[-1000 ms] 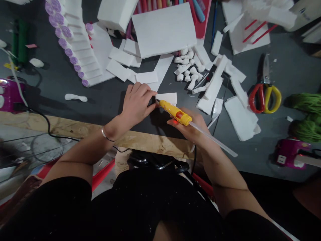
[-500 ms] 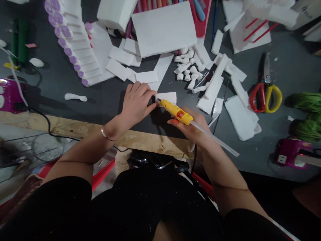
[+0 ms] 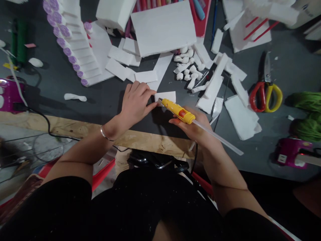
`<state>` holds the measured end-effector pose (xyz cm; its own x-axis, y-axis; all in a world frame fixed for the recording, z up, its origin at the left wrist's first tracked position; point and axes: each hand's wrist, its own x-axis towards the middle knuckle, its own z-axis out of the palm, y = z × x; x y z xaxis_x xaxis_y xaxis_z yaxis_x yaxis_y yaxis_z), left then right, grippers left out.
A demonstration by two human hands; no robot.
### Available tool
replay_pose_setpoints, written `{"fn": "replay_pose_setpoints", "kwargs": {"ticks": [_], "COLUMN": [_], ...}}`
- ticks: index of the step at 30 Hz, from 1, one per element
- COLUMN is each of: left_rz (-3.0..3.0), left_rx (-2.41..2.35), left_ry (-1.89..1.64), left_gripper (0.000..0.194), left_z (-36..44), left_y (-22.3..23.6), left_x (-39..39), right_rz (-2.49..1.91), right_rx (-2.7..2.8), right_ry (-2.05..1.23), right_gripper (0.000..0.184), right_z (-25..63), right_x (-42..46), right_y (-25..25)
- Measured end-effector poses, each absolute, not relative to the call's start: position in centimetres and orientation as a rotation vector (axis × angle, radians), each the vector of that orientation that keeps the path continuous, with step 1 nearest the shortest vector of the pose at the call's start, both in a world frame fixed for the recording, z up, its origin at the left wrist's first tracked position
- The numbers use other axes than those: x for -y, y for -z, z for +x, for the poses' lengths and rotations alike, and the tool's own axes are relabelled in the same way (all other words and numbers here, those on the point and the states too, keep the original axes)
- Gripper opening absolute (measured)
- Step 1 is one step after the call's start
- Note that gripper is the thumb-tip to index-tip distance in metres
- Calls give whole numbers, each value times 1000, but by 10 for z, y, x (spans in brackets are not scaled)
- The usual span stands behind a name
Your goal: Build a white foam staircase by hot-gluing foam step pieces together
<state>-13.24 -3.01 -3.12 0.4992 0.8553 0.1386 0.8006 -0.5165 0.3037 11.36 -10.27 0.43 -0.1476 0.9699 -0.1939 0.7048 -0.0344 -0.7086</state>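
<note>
Between thumb and fingers, my left hand (image 3: 137, 100) pinches the left end of a small white foam piece (image 3: 168, 96) on the dark table (image 3: 105, 110). My right hand (image 3: 194, 125) grips a yellow hot glue gun (image 3: 177, 110), its nozzle over the left part of that piece. Whether the tip touches the foam I cannot tell. A long clear glue stick (image 3: 220, 139) sticks out of the gun's back end. Just beyond my left hand lie several white foam rectangles (image 3: 145, 76).
White rolled bits (image 3: 193, 69) and foam strips (image 3: 213, 88) lie ahead to the right, then scissors (image 3: 265, 87). A foam staircase with purple rounds (image 3: 82, 57) stands at the left. Purple power sockets (image 3: 292, 152) sit right; a black cord (image 3: 47, 124) crosses the wooden edge (image 3: 140, 140).
The glue gun has shifted slightly right along the white foam piece, with my right hand. My left hand keeps its pinch in nearly the same place.
</note>
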Motion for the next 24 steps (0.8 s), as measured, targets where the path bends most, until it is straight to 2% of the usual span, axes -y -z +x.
{"fn": "replay_pose_setpoints", "kwargs": {"ticks": [9,24], "left_rz": [2541,2554], "left_rx": [-1427,-1434], "left_ry": [-429,-416], "left_gripper": [28,41], "left_z": [-133,-137], "left_y": [31,35], "left_x": [30,29], "right_rz": [-1817,-1847], "right_rx": [1906,1851], "right_ry": [-912,-910], "right_gripper": [30,33], "right_z": [118,125], "right_x": [105,105], "right_y": [-4,-8]}}
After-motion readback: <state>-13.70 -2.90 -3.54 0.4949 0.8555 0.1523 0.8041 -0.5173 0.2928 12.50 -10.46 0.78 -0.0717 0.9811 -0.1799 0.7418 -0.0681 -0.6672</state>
